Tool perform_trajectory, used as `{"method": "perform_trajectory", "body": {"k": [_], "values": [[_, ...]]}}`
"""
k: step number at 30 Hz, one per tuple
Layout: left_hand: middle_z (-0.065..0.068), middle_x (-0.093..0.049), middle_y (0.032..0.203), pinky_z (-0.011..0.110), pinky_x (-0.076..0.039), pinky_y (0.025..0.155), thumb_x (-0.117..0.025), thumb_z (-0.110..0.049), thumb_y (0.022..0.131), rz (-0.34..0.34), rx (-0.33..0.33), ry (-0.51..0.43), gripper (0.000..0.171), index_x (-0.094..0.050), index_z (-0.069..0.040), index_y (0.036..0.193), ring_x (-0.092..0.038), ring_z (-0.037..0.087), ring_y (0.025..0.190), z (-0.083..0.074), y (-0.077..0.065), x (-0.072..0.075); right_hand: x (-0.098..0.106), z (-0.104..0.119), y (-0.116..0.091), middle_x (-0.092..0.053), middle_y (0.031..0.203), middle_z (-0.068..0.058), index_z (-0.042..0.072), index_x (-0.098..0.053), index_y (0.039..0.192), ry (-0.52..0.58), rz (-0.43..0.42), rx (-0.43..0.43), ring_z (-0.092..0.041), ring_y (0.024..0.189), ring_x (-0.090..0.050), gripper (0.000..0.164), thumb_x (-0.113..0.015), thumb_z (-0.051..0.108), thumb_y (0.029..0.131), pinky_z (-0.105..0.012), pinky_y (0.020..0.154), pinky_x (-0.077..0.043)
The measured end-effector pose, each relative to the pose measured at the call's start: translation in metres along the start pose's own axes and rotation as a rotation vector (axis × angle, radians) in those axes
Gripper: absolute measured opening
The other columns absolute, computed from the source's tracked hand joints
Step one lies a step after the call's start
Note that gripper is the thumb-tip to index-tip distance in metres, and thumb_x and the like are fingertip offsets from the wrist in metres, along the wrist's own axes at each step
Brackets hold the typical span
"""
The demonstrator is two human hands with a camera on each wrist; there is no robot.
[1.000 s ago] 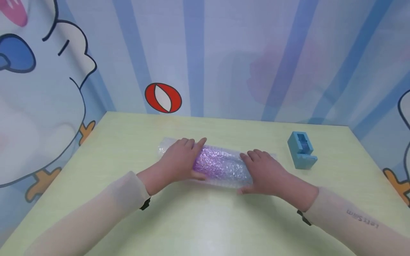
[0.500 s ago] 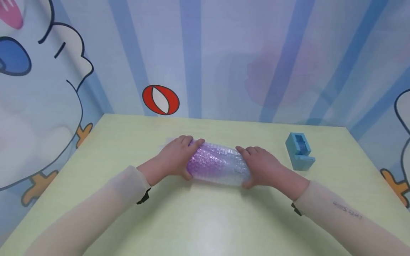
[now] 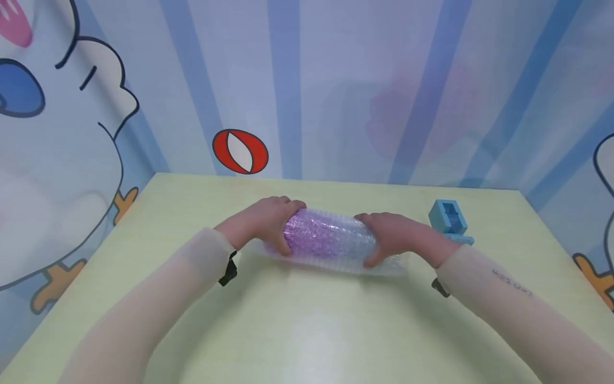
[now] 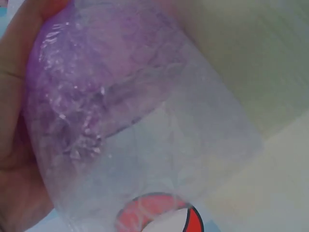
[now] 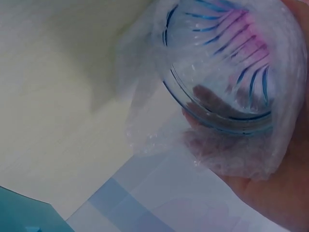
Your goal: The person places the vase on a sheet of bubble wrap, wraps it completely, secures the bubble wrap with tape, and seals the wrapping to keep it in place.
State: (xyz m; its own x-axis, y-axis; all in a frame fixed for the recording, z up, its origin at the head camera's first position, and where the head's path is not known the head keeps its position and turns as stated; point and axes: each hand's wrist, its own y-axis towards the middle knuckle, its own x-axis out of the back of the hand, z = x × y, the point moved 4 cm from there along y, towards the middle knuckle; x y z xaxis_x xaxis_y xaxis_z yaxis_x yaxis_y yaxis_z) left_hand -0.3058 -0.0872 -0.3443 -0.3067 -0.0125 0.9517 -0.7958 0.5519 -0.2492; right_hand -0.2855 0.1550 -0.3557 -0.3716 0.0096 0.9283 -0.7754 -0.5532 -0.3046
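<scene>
A purple-to-blue glass vase [image 3: 316,237] lies on its side, rolled in clear bubble wrap [image 3: 388,265]. My left hand [image 3: 271,218] grips its purple end, thumb on the near side. My right hand [image 3: 393,234] holds the bluish end the same way. In the left wrist view, the wrap [image 4: 193,145] reaches past the purple rim as a loose sleeve. The right wrist view shows the vase's ribbed round base [image 5: 227,72] inside the open end of the wrap. Most of my fingers are hidden behind the roll.
A light-blue block, like a tape dispenser [image 3: 448,217], stands at the right rear of the pale yellow table [image 3: 307,330], partly covered by my right forearm. A striped cartoon backdrop [image 3: 326,96] rises behind the table and on both sides.
Both hands have turned over the roll, with the wrists higher and the thumbs drawn up its near side. The roll has turned, and loose wrap shows below the right hand.
</scene>
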Motion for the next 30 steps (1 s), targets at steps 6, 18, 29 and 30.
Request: {"method": "perform_trajectory", "body": {"k": [6, 18, 29, 30], "values": [[0.013, -0.055, 0.144, 0.053, -0.05, 0.111, -0.089, -0.032, 0.071, 0.084, 0.014, -0.051, 0.098, -0.04, -0.016, 0.155, -0.054, 0.033, 0.132, 0.003, 0.008, 0.004, 0.005, -0.005, 0.004, -0.048, 0.154, -0.026, -0.003, -0.033, 0.156, 0.092, 0.083, -0.01, -0.047, 0.142, -0.047, 0.099, -0.081, 0.04, 0.081, -0.06, 0.118, -0.04], [0.014, -0.037, 0.152, 0.052, -0.048, 0.114, -0.092, -0.024, 0.072, 0.081, 0.051, -0.134, 0.111, -0.022, -0.019, 0.158, -0.057, 0.034, 0.127, 0.001, 0.008, 0.009, 0.011, -0.005, 0.003, -0.031, 0.165, -0.027, 0.006, -0.023, 0.162, 0.219, 0.104, -0.009, -0.05, 0.151, -0.031, 0.105, -0.083, 0.033, 0.08, -0.065, 0.121, -0.032], [0.013, -0.054, 0.146, 0.06, -0.031, 0.125, -0.091, -0.044, 0.073, -0.057, 0.016, 0.099, 0.091, -0.046, -0.006, 0.143, -0.049, 0.032, 0.14, 0.001, -0.004, 0.012, 0.008, -0.013, 0.003, -0.038, 0.141, -0.028, 0.001, -0.03, 0.143, 0.321, 0.024, 0.012, -0.041, 0.129, -0.048, 0.091, -0.084, 0.032, 0.077, -0.058, 0.109, -0.044], [0.014, -0.053, 0.145, 0.056, -0.034, 0.124, -0.091, -0.045, 0.073, -0.076, 0.001, 0.111, 0.089, -0.048, -0.006, 0.141, -0.047, 0.033, 0.139, 0.0, -0.005, 0.012, 0.008, -0.013, 0.003, -0.039, 0.142, -0.027, 0.001, -0.03, 0.143, 0.314, 0.026, 0.003, -0.041, 0.129, -0.049, 0.09, -0.084, 0.031, 0.077, -0.058, 0.11, -0.044]]}}
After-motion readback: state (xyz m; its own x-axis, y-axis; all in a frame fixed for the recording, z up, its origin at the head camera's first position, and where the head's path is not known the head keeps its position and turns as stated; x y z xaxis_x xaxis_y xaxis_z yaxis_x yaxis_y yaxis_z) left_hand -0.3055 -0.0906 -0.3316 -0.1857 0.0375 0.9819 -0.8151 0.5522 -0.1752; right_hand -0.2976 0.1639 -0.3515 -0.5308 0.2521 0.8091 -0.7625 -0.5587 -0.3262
